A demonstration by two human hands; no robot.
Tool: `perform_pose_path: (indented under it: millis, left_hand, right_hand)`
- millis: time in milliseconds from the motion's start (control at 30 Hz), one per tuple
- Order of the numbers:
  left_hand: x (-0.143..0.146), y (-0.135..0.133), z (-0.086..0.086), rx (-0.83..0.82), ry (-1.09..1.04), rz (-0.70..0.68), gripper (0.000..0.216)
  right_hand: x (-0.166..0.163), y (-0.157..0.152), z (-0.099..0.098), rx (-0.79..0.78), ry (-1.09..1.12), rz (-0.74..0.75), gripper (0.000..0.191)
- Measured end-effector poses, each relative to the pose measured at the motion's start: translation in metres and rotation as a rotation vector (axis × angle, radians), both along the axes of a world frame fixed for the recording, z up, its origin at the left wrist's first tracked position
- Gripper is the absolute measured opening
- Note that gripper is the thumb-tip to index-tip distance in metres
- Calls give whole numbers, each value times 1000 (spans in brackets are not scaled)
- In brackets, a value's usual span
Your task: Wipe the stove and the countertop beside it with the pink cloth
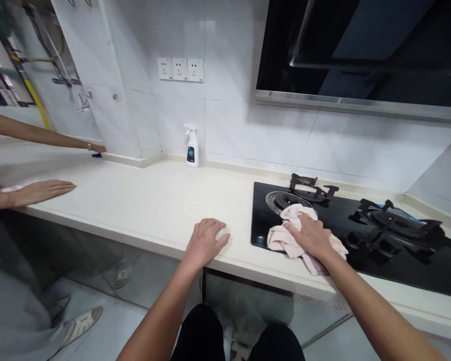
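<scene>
My right hand (311, 234) presses a crumpled pale pink cloth (285, 239) onto the left part of the black gas stove (261, 215), fingers bent over it. The cloth lies beside and partly over the left burner (276, 200), and one end hangs toward the counter's front edge. Left of the stove, my left hand (207, 239) rests on the cream counter (146, 200), thumb apart from its loosely bent fingers, with nothing seen in it.
A white spray bottle (192, 146) stands against the tiled wall. One pan support (311, 188) sits behind the left burner; another covers the right burner (394, 220). The range hood (357, 103) hangs above. At left, a co-worker's hand (47, 191) lies flat; the other holds something blue (96, 155).
</scene>
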State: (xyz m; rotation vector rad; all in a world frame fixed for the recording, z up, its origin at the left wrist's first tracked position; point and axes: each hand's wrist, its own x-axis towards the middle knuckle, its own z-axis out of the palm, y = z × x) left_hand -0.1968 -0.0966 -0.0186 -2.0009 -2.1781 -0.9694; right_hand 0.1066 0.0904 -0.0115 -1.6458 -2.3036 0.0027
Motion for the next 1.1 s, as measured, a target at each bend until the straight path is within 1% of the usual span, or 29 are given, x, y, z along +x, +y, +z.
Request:
perform_pose_path:
  millis: [133, 333, 400, 467, 567, 667, 767, 833, 867, 1000, 1067, 1100]
  left_hand:
    - [-1, 1, -2, 4, 14, 7, 26]
    - [-4, 3, -5, 35, 60, 11, 24]
    - [-5, 4, -5, 43, 73, 14, 25]
    - [-6, 4, -5, 46, 87, 17, 25]
    - [-8, 6, -6, 43, 104, 12, 25]
    - [-11, 6, -8, 49, 117, -3, 27]
    - [-12, 7, -9, 47, 117, -9, 28]
    - [-12, 7, -9, 46, 112, -8, 28]
    - [-12, 7, -9, 44, 109, -6, 28]
    - [-11, 7, -7, 27, 90, -3, 28]
    - [-10, 6, -7, 24, 81, -3, 29]
    - [-9, 6, -7, 25, 78, -1, 29]
  right_hand:
    - [-31, -20, 2, -10, -23, 151, 75]
    - [-87, -26, 14, -24, 23, 325, 62]
    - [-98, -29, 16, -24, 36, 357, 59]
    - [-103, -37, 17, -14, 50, 387, 57]
    - [-98, -54, 17, 2, 85, 475, 52]
    - [-82, -69, 15, 17, 115, 578, 48]
    - [-60, -71, 12, 37, 141, 598, 50]
    - [-45, -66, 9, 61, 162, 543, 48]
    - [-38, -61, 7, 78, 175, 508, 44]
    - [-13, -34, -1, 177, 288, 435, 21]
    - [0, -13, -1, 234, 366, 389, 19]
    - [7, 0, 2, 255, 406, 329, 22]
